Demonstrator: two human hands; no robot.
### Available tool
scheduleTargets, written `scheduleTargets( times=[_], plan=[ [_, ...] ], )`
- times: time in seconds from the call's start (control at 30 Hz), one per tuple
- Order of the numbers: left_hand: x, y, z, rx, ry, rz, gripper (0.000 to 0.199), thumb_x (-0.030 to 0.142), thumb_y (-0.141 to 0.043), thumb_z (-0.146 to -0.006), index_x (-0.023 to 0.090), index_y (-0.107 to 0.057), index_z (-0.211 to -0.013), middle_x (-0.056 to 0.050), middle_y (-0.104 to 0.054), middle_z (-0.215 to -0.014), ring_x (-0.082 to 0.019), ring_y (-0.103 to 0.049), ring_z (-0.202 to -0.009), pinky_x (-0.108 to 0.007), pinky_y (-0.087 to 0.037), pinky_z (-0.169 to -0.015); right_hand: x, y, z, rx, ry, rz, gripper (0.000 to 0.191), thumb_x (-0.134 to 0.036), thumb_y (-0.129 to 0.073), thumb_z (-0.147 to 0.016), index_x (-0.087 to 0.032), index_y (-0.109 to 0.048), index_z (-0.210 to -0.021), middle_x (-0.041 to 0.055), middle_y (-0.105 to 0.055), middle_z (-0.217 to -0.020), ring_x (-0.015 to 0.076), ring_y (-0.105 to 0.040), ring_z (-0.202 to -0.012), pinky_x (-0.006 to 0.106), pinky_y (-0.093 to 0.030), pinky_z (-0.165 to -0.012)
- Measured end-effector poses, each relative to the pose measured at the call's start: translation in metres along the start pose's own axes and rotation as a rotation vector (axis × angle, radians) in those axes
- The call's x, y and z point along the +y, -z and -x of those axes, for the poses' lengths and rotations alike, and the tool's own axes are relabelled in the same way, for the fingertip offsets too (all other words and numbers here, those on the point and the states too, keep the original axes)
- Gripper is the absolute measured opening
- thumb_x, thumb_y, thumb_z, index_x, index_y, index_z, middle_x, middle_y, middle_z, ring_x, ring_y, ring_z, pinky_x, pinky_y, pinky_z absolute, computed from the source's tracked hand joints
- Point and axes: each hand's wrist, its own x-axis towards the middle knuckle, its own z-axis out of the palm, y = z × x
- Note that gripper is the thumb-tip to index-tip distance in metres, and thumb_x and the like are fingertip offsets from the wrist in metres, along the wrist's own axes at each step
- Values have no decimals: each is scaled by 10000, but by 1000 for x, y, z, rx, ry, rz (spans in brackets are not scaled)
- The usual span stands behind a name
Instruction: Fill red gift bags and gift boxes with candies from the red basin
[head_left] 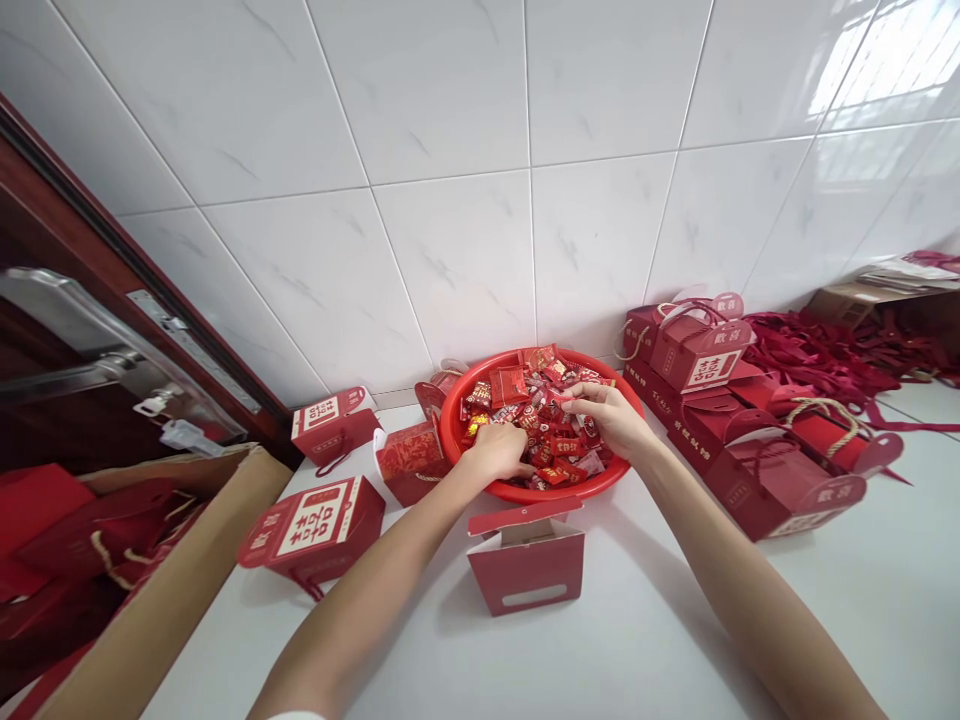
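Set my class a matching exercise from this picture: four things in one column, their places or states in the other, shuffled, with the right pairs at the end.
1. Left hand
2. Open box
3. Keys
4. Ribbons

A. Heaped at the right, near the wall
B. Reaching into the basin
C. Hanging at the door
D. Standing in front of the basin

Pairs: 1-B, 2-D, 3-C, 4-A

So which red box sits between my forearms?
The open-topped box, just in front of the red basin; the other boxes stand off to the sides.
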Motion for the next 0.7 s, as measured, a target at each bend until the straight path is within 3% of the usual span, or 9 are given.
scheduleTargets(
  times=[0.17, 0.27, 0.4, 0.53, 0.7],
  plan=[
    [1, -5, -13, 51, 61, 144, 227, 339, -802, -728, 123, -731, -719, -233, -752, -909, -394, -705, -986, -421, -522, -837, -1, -1, 1, -5, -1, 2, 285, -350, -884, -532, -206, -675, -663, -41, -616, -634, 109, -474, -547, 292, -363, -575],
    [-2, -10, -21, 97, 73, 232, 191, 267, -841, -630, 159, -683, -622, -163, -740, -798, -350, -702, -929, -367, -508, -795, 0, 0, 0, 3, 2, 9, 282, -349, -887, -530, -206, -685, -665, -31, -630, -653, 116, -483, -566, 291, -364, -576],
    [-9, -15, -26, 129, 32, 426, 272, 213, -821, -548, 190, -567, -457, -22, -600, -533, -228, -630, -669, -291, -439, -650, 4, 3, -1, -1, 16, 18, 259, -357, -870, -558, -207, -685, -661, -21, -632, -643, 125, -498, -582, 285, -367, -570],
    [-13, -17, -27, 179, -30, 677, 269, 245, -777, -567, 190, -549, -435, 41, -499, -452, -141, -499, -531, -263, -353, -558, 3, 2, -1, 9, 17, 13, 275, -364, -876, -539, -209, -682, -659, -25, -630, -645, 120, -497, -557, 283, -365, -555],
    [-20, -18, -27, 326, 21, 985, 246, 348, -556, -778, 182, -572, -597, 10, -604, -595, -140, -559, -575, -255, -412, -574, -1, -1, 1, 47, -11, -8, 296, -370, -876, -520, -210, -667, -656, -31, -615, -607, 121, -496, -543, 282, -365, -545]
  ],
)
